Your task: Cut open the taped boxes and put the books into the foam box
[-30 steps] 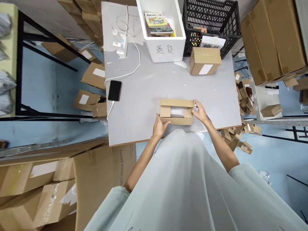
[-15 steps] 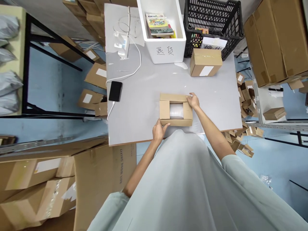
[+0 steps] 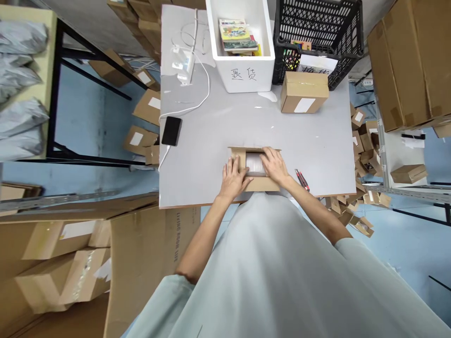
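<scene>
A small cardboard box (image 3: 262, 183) lies near the front edge of the table, its top flaps parted around a middle gap. Through that gap shows something whitish and shiny, like clear wrap (image 3: 253, 165); what it covers I cannot make out. My left hand (image 3: 232, 180) rests on the left flap with fingers spread, thumb towards the front flap. My right hand (image 3: 275, 167) lies over the right flap, fingers stretched and slightly bent at the gap. Neither hand grips anything. A red and black utility knife (image 3: 302, 180) lies right of the box, beside my right forearm.
A closed carton (image 3: 305, 92) stands before a black crate (image 3: 319, 28). A white bin (image 3: 243, 77) holds books. At left lie a phone (image 3: 171, 131), its cable and a power strip (image 3: 186, 68). A large open carton (image 3: 151, 267) stands front left; boxes lie at right.
My hands have moved from the box's sides onto its top flaps. The front and back flaps have lifted outwards. The utility knife has come into sight on the right.
</scene>
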